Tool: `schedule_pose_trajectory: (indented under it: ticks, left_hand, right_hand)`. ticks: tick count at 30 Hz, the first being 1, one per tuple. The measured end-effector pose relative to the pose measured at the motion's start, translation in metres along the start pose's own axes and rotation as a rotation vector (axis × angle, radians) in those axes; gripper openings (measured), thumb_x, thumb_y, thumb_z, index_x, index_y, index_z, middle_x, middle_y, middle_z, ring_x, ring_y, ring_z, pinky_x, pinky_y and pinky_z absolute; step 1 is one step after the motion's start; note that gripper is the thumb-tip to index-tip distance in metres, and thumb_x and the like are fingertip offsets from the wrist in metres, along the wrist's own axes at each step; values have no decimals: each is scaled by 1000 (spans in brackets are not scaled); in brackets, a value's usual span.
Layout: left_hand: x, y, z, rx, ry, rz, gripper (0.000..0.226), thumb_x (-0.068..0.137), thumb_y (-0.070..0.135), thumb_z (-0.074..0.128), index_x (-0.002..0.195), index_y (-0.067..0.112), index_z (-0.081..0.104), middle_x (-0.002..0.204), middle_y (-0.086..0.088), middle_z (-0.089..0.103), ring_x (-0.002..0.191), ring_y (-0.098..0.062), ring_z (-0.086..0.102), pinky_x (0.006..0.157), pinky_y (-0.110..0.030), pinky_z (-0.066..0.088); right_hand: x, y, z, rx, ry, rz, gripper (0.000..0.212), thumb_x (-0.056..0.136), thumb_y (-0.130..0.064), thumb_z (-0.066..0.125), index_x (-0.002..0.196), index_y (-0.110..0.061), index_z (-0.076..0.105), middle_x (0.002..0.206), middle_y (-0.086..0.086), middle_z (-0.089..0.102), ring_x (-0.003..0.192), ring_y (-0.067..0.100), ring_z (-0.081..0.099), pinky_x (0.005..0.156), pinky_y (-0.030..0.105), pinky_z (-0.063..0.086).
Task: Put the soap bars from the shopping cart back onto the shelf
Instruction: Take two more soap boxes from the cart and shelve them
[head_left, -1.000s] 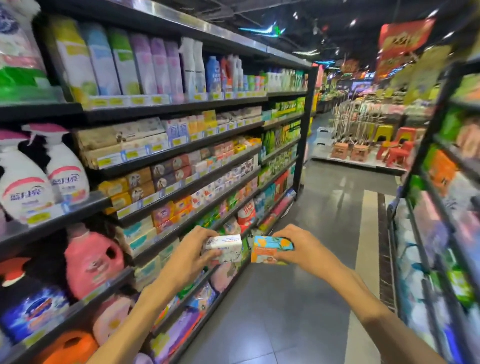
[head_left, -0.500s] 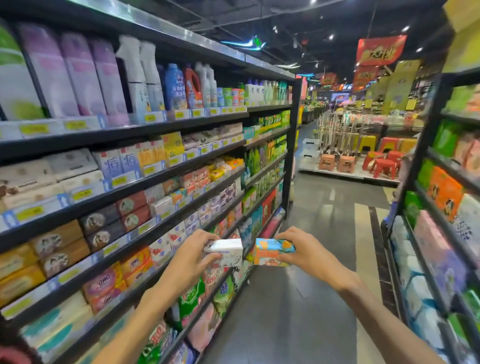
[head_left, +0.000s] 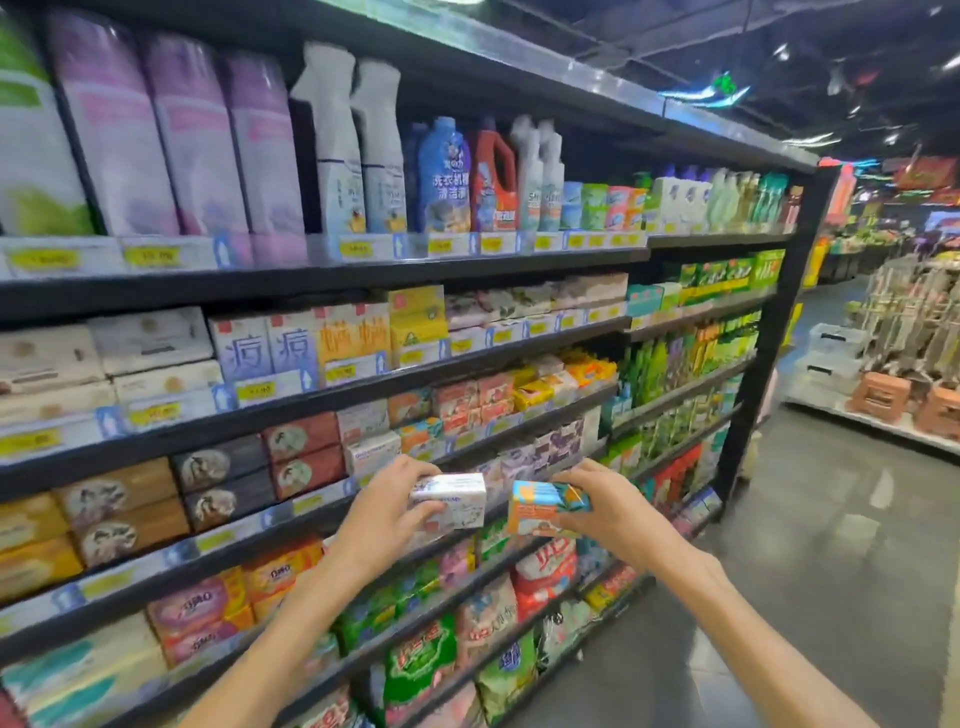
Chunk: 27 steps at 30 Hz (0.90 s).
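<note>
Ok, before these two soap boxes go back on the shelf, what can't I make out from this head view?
- Shopping cart: out of frame, so remaining bars cannot be counted.
- White soap box: print blurred; left hand covers its near end.
- Orange and teal soap box: brand too small to read; right hand hides its far end.
- Price tags: motion blur, illegible.
- Matching shelf slot: not certain.

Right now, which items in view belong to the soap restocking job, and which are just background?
Job:
- white soap box in left hand
- orange-and-teal soap box in right hand
- soap shelf

Background:
- detergent bottles
- refill pouches
- stools
</note>
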<state>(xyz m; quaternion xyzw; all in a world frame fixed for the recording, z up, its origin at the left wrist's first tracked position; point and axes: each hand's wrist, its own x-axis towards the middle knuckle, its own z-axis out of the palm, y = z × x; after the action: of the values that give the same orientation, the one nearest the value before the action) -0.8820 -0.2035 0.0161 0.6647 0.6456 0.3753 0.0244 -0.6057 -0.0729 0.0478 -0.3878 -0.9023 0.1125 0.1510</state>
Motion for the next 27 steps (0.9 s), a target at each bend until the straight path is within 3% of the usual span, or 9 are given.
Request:
schedule_pose_trajectory:
  ticks: [5,9,13,23,27]
  left_hand:
    - [17,-20,-2,135,126,-153,31,92,34,64,122,28,56,111,13,53,105,-5,51,91,-28,44]
    - [25,-38,-10,194,208,-283,32,91,32,66,121,30,56,108,15,51,102,-2,51,87,-24,44]
    - [37,-62,-18,243,281,-360,31,90,28,69,119,31,56,108,15,52,105,-4,52,87,-23,43]
    - [89,-113,-16,291,306,-485,40,92,35,65,131,29,58,122,2,62,118,-17,56,97,-32,46]
    - [103,-126,-9,302,285,-525,39,94,37,63,132,29,58,112,-4,69,111,-23,61,92,-33,48]
  right_hand:
    - [75,12,9,47,-12,-167,53,84,-28,75,133,-22,56,118,-3,57,106,16,56,89,32,50]
    - [130,4,28,101,-31,-299,53,83,-29,76,132,-22,57,114,-4,57,103,17,58,85,29,50]
    - [181,-7,50,130,-34,-416,55,85,-34,74,135,-26,55,123,-6,56,114,15,53,91,28,47]
    - [268,-15,79,135,-24,-448,55,84,-37,74,135,-26,55,119,-5,58,108,16,57,89,27,48]
    - [285,-12,85,150,-30,-426,58,84,-38,74,136,-23,55,131,3,59,122,22,55,95,31,46]
